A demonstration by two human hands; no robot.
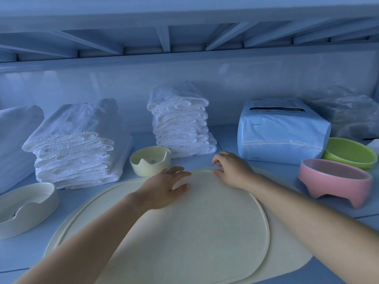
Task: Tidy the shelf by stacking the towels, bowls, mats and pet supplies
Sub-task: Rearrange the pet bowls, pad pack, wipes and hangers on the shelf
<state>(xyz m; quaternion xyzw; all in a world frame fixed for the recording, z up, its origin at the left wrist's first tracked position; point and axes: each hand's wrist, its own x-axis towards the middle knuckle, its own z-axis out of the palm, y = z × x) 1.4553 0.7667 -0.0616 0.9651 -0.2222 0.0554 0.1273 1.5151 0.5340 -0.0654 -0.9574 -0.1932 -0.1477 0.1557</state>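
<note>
Cream mats (184,232): two, stacked, front-centre on shelf (30,253). Left hand (164,187): flat on top mat, fingers spread, pressing. Right hand (233,171): at mats' far rim, fingers curled, thumb on rim; pinch or mere touch cannot be told. Step, by judgement: squaring mats. Next calls for matching edges, then nesting bowls: cream bowl (150,160) behind mats, pink bowl (334,181) and green bowl (348,152) right. Towels (75,144) behind-left.
</note>
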